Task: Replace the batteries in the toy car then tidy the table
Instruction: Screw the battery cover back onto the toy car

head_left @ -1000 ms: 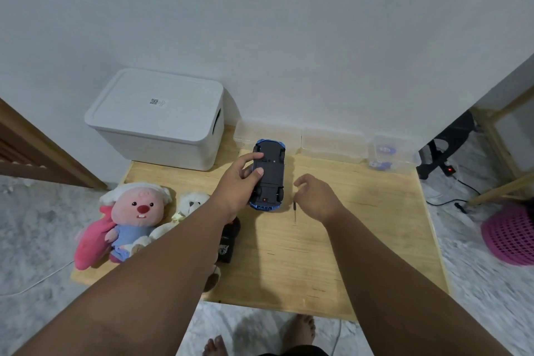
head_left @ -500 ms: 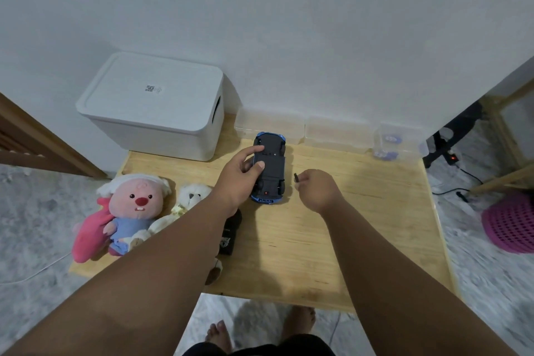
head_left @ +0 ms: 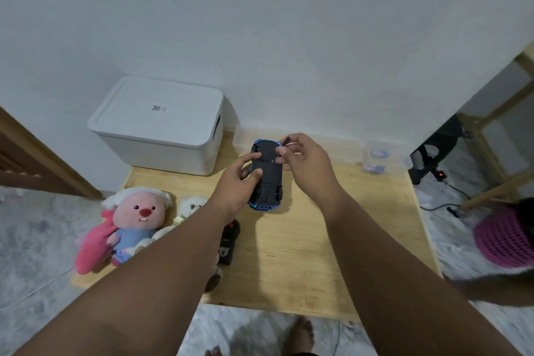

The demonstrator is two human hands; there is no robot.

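**Q:** Position and orientation of the toy car (head_left: 267, 173)?
**A:** Inverted, with the black underside up and the blue body edge showing at both ends. It is at the rear-centre of the wooden table (head_left: 332, 240), just right of the white lidded box (head_left: 161, 124).

**Q:** Condition of the left hand (head_left: 235, 185)?
**A:** The fingers are curled round the car's left flank, and the thumb lies on the underside.

**Q:** Condition of the right hand (head_left: 306, 165)?
**A:** It is over the car's far end. The thumb and fingers pinch a thin dark tool (head_left: 285, 140). The tool is small and mostly covered, and is probably a screwdriver.

**Q:** Other items on the table?
**A:** A pink-faced plush (head_left: 138, 220) and a white plush (head_left: 192, 206) lie at the left edge. A black remote control (head_left: 228, 243) lies partly under the left forearm. A clear container (head_left: 375, 156) stands at the rear right, by the wall.
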